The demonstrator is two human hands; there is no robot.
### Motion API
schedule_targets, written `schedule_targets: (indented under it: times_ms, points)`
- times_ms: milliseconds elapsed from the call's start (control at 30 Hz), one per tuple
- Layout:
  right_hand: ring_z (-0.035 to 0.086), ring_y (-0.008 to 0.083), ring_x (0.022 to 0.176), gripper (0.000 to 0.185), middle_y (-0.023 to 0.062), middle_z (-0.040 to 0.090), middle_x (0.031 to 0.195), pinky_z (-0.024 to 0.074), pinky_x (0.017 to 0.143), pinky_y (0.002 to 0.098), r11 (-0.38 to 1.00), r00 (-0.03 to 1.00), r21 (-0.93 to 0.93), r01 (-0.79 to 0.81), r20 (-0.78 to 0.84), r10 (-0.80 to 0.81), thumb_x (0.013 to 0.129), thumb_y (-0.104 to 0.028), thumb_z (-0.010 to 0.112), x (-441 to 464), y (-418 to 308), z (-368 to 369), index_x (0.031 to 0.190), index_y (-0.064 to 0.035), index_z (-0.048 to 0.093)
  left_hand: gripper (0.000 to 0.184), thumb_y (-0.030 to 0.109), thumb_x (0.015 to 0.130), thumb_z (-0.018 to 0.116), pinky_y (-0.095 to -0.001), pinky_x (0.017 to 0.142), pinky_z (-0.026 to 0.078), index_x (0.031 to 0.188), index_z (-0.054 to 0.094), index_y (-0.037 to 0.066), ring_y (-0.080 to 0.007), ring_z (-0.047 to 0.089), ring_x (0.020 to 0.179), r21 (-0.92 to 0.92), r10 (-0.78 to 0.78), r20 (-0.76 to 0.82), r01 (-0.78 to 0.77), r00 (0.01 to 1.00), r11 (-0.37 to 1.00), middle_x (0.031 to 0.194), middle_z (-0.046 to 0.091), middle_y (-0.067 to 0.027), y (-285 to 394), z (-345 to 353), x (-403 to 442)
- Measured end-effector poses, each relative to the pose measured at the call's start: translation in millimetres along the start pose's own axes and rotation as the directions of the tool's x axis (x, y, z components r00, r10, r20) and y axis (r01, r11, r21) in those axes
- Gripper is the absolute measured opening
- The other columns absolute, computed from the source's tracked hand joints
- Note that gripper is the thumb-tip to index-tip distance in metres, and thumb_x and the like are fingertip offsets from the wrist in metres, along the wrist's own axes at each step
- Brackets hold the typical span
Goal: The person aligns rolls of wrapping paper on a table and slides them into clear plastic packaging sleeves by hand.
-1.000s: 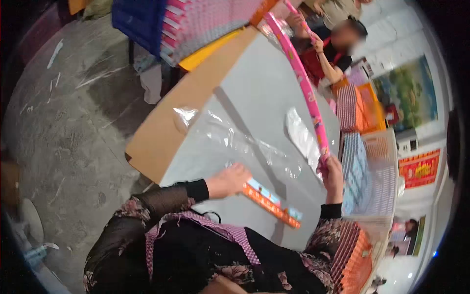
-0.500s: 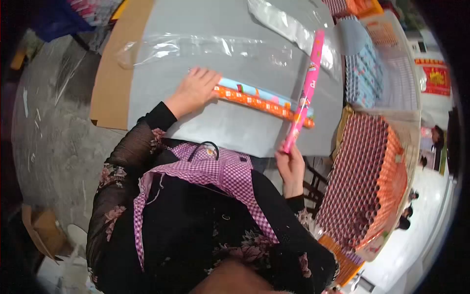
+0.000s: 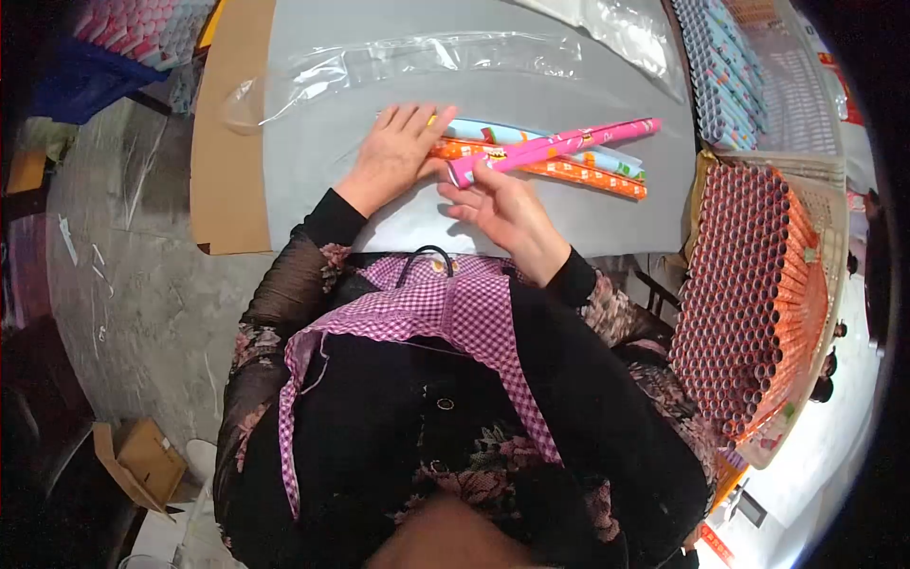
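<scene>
My left hand [image 3: 398, 152] lies over the left ends of a light-blue wrapping paper roll [image 3: 521, 139] and an orange wrapping paper roll [image 3: 588, 174], holding them side by side on the grey table top. A pink wrapping paper roll [image 3: 559, 145] crosses on top of these two at a slant, its near end by my left thumb. My right hand [image 3: 507, 209] has thumb and index finger on that near end, the other fingers loosely curled below it. The covered left ends of the blue and orange rolls are hidden.
Clear plastic sleeves [image 3: 427, 59] lie across the back of the grey table [image 3: 322, 171], with cardboard [image 3: 227, 142] along its left edge. At right, a crate [image 3: 817, 171] holds many orange rolls [image 3: 749, 294] and blue rolls [image 3: 725, 76]. A cardboard box [image 3: 147, 460] sits on the floor.
My right hand has moved left and up, bringing the pink roll's near end beside my left hand. The pink roll has swung from steep to nearly level across the other two.
</scene>
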State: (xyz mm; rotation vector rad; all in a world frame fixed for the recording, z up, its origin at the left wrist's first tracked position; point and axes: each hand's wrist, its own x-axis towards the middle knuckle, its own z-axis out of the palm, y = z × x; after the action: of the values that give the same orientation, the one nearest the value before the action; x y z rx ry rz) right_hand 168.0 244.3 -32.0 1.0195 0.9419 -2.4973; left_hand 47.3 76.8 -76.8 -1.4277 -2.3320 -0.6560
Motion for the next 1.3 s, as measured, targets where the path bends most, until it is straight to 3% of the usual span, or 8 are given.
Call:
schedule_targets:
  times_ms: [300, 1000, 1067, 1100, 1133, 1167, 1200, 1300]
  points:
    - [0.072, 0.0284, 0.089, 0.034, 0.0199, 0.069, 0.109, 0.0578, 0.061, 0.0371, 0.963, 0.997, -0.262, -0.061, 0.036, 0.073, 0.103, -0.028, 0.049, 13.3, -20.5, -0.9, 0.124, -0.0010, 0.054, 0.069, 0.050, 0.070, 0.074, -0.0493, 0.105, 0.038, 0.137, 0.056, 0.038, -0.0385, 0.049, 0.120, -0.096, 0.041, 0.060, -0.035, 0.997, 0.995, 0.134, 0.052, -0.0200, 1.8, -7.1, 0.3]
    - [0.063, 0.0190, 0.072, 0.030, 0.0068, 0.066, 0.091, 0.0520, 0.060, 0.0356, 0.993, 0.988, -0.051, -0.108, 0.107, 0.113, 0.100, -0.033, 0.058, 23.0, -6.6, -11.2, 0.112, -0.0049, 0.059, 0.052, 0.046, 0.079, 0.070, -0.0500, 0.103, 0.038, 0.127, 0.066, 0.026, -0.0379, 0.049, 0.123, -0.090, 0.053, 0.041, -0.049, 0.998, 0.995, 0.134, 0.054, -0.0159, -1.3, -1.4, -1.2]
    - [0.065, 0.0178, 0.076, 0.033, 0.0075, 0.068, 0.095, 0.0517, 0.062, 0.0323, 0.822, 0.989, -0.563, -0.084, 0.054, 0.138, 0.097, -0.037, 0.061, -1.9, -23.4, -5.2, 0.112, -0.0077, 0.061, 0.050, 0.044, 0.080, 0.069, -0.0493, 0.102, 0.038, 0.127, 0.065, 0.027, -0.0373, 0.049, 0.123, -0.087, 0.057, 0.030, -0.054, 0.998, 0.995, 0.133, 0.055, -0.0158, -3.0, -1.7, -1.4]
    - [0.066, 0.0203, 0.085, 0.038, 0.0095, 0.068, 0.099, 0.0533, 0.069, 0.0339, 0.583, 0.997, -0.812, 0.017, 0.061, 0.056, 0.090, -0.034, 0.070, -14.2, -39.8, -2.9, 0.114, -0.0054, 0.060, 0.050, 0.044, 0.080, 0.069, -0.0493, 0.102, 0.038, 0.127, 0.065, 0.027, -0.0373, 0.049, 0.123, -0.088, 0.053, 0.029, -0.050, 0.998, 0.995, 0.133, 0.055, -0.0158, -3.7, -1.9, -1.6]
    - [0.066, 0.0203, 0.085, 0.038, 0.0095, 0.068, 0.099, 0.0533, 0.069, 0.0339, 0.578, 0.996, -0.816, 0.013, 0.060, 0.062, 0.090, -0.034, 0.070, -15.7, -50.9, -12.5, 0.114, -0.0054, 0.060, 0.051, 0.044, 0.080, 0.069, -0.0492, 0.103, 0.038, 0.127, 0.065, 0.027, -0.0372, 0.049, 0.123, -0.090, 0.052, 0.039, -0.048, 0.998, 0.995, 0.133, 0.055, -0.0158, -4.1, -1.7, -1.6]
    - [0.066, 0.0240, 0.092, 0.045, 0.0109, 0.068, 0.105, 0.0525, 0.078, 0.0367, 0.091, 0.861, -0.911, 0.403, 0.343, -0.376, 0.086, -0.029, 0.074, -15.0, -63.1, -21.9, 0.120, -0.0043, 0.058, 0.051, 0.044, 0.080, 0.069, -0.0491, 0.103, 0.038, 0.127, 0.065, 0.027, -0.0371, 0.049, 0.123, -0.093, 0.051, 0.048, -0.046, 0.998, 0.995, 0.132, 0.055, -0.0159, -4.0, -1.6, -2.1]
    - [0.065, 0.0278, 0.100, 0.054, 0.0123, 0.067, 0.111, 0.0517, 0.086, 0.0395, -0.504, 0.482, -0.719, 0.478, 0.695, -0.533, 0.081, -0.023, 0.078, -13.9, -73.8, -30.4, 0.126, -0.0032, 0.055, 0.051, 0.044, 0.080, 0.069, -0.0491, 0.103, 0.038, 0.127, 0.065, 0.027, -0.0371, 0.049, 0.123, -0.096, 0.045, 0.048, -0.040, 0.998, 0.995, 0.132, 0.055, -0.0159, -3.6, -1.5, -2.9]
    - [0.059, 0.0330, 0.115, 0.075, 0.0125, 0.063, 0.122, 0.0431, 0.101, 0.0440, -0.798, 0.474, -0.478, 0.368, 0.835, -0.282, 0.072, -0.014, 0.081, -9.6, -120.8, -30.2, 0.138, -0.0059, 0.047, 0.052, 0.045, 0.079, 0.070, -0.0492, 0.104, 0.038, 0.127, 0.065, 0.027, -0.0365, 0.049, 0.123, -0.070, 0.054, 0.051, -0.050, 0.997, 0.996, 0.133, 0.055, -0.0154, -3.6, -2.8, -1.4]
